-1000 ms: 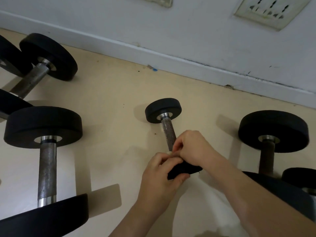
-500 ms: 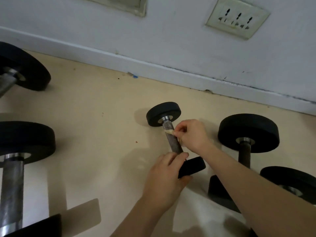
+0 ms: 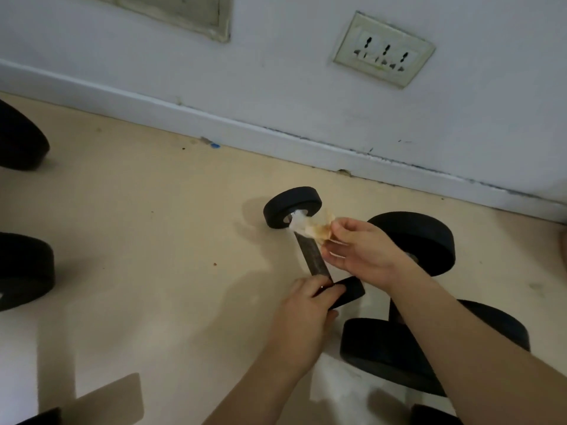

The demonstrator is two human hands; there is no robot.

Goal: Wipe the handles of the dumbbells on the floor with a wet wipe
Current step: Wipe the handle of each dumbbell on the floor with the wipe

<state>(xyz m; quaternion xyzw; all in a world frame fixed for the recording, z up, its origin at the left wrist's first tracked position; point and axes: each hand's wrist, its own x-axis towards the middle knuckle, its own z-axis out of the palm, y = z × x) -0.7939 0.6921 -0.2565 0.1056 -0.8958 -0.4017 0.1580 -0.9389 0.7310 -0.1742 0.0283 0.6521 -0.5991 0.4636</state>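
A small black dumbbell [image 3: 293, 207] lies on the beige floor, its rusty metal handle [image 3: 313, 256] running toward me. My left hand [image 3: 302, 314] grips its near weight plate [image 3: 349, 291] and the handle's near end. My right hand [image 3: 365, 250] pinches a crumpled wet wipe [image 3: 310, 225], stained brown, which sits against the far end of the handle beside the far plate. The rest of the handle is bare.
A larger black dumbbell [image 3: 420, 240] lies just right of my right hand, with more black plates [image 3: 389, 360] under my right forearm. Other dumbbell plates [image 3: 24, 271] sit at the left edge. A white skirting board and wall with a socket [image 3: 383, 50] run behind.
My right hand slid the wipe up the handle from the near plate to the far plate. The camera shifted right, so the left dumbbells moved mostly out of frame.
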